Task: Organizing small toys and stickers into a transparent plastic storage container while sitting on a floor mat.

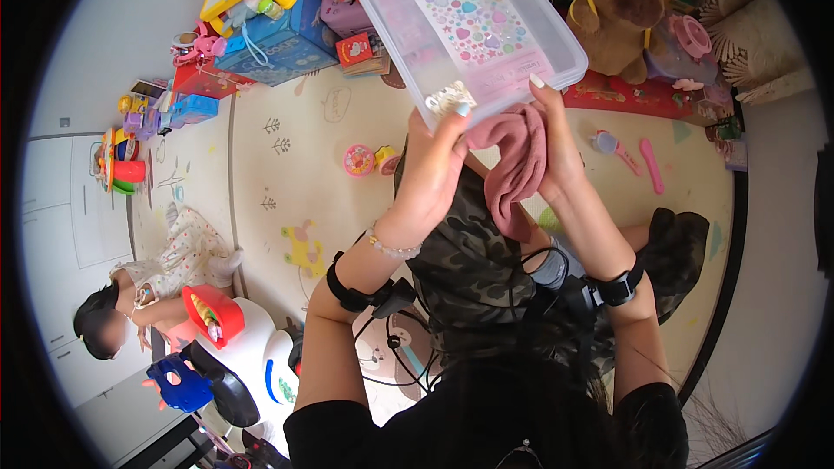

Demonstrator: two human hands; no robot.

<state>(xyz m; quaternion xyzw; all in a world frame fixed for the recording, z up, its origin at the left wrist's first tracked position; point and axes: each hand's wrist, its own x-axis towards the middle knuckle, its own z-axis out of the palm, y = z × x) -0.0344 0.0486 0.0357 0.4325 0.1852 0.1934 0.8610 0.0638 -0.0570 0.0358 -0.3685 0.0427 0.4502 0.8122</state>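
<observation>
Holds a translucent rectangular plastic box [540, 22] out beyond the camouflage-clad lap [460, 274], pinching its near edge in the left hand [433, 163] and right hand [560, 146], probably for even balance, with a soft dusty-pink cloth [514, 155] bunched between.

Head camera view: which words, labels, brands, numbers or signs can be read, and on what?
Wording is left unquoted; print shows here:
Sticker sheet on or in the plastic box: small lettering near one end.
Blue box: pale lettering.
Floor mat: lettering in an outlined bubble.
Small red packet: print too small to read.
</observation>
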